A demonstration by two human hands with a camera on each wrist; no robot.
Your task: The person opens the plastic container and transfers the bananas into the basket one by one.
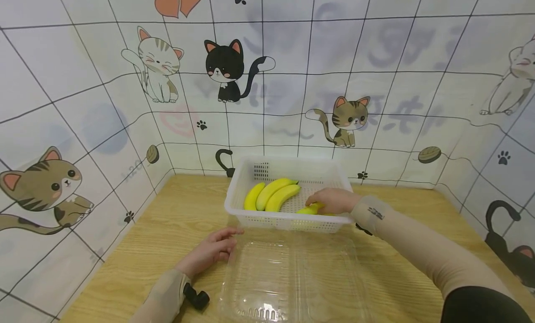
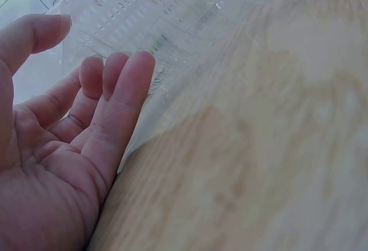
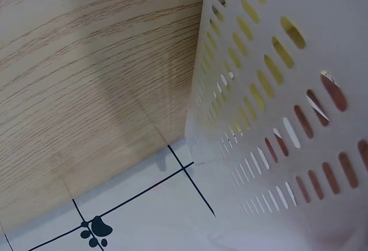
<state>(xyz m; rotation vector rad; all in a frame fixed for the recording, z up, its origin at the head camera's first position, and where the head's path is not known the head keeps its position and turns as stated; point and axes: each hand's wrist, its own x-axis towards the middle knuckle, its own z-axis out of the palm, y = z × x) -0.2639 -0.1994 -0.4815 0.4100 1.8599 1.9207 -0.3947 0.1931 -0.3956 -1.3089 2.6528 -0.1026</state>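
A white slotted plastic basket (image 1: 288, 217) stands at the back of the table with several yellow bananas (image 1: 273, 194) lying in its left part. My right hand (image 1: 334, 201) reaches over the basket's right side and grips a banana (image 1: 308, 209) near the front wall. In the right wrist view the basket wall (image 3: 259, 142) hides most of that hand, with yellow showing through the slots. An opened clear plastic clamshell box (image 1: 263, 276) lies in front of the basket. My left hand (image 1: 211, 249) rests by its left edge, fingers loosely bent around nothing.
The wooden table (image 1: 184, 197) meets a tiled-pattern wall (image 1: 288, 90) with cat pictures right behind the basket. Side walls stand at left and right. A black wrist camera (image 1: 196, 297) sits on the left wrist, close to the clamshell box.
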